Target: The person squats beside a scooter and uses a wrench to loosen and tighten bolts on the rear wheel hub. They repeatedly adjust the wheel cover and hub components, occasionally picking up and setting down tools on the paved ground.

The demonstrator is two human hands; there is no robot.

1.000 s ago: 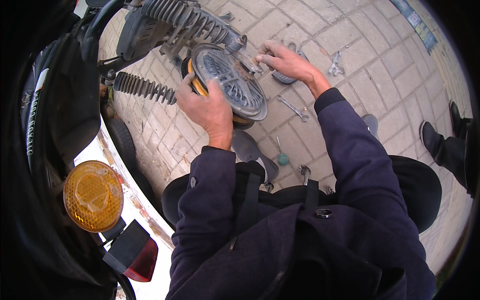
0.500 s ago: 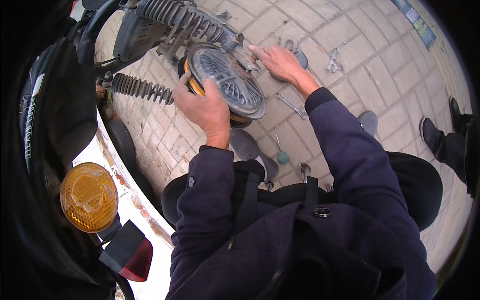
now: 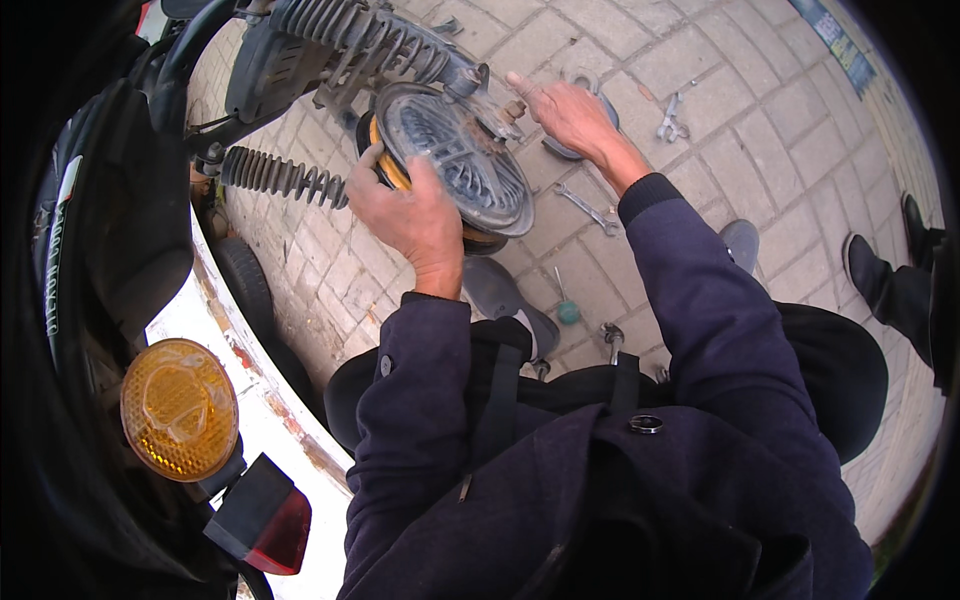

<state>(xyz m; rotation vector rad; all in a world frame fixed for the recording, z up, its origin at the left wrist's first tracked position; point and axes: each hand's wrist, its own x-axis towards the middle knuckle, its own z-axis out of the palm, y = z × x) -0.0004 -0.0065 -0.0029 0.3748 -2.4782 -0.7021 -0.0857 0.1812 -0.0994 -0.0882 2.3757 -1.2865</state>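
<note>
My left hand (image 3: 405, 215) grips the edge of a dusty grey, ribbed round hub cover (image 3: 450, 150) with a yellow ring (image 3: 393, 176) at its side. My right hand (image 3: 572, 122) is just right of the rusty bracket and bolt (image 3: 510, 115) at the hub's upper right, index finger stretched out, with nothing visible in it. A coil-spring shock absorber (image 3: 360, 40) runs above the hub, and a second one (image 3: 280, 175) lies to its left. The hub's underside is hidden.
Wrenches (image 3: 585, 205) (image 3: 672, 118), a green-handled screwdriver (image 3: 568, 310) and a grey object (image 3: 600, 95) lie on the paving. The vehicle's white body (image 3: 260, 400), amber reflector (image 3: 178, 410) and red lamp (image 3: 265, 520) fill the left. Another person's dark shoes (image 3: 865, 275) are at the right.
My right hand has shifted slightly, with its index finger now raised beside the bracket's bolt. My left hand keeps its grip on the hub, which has barely moved.
</note>
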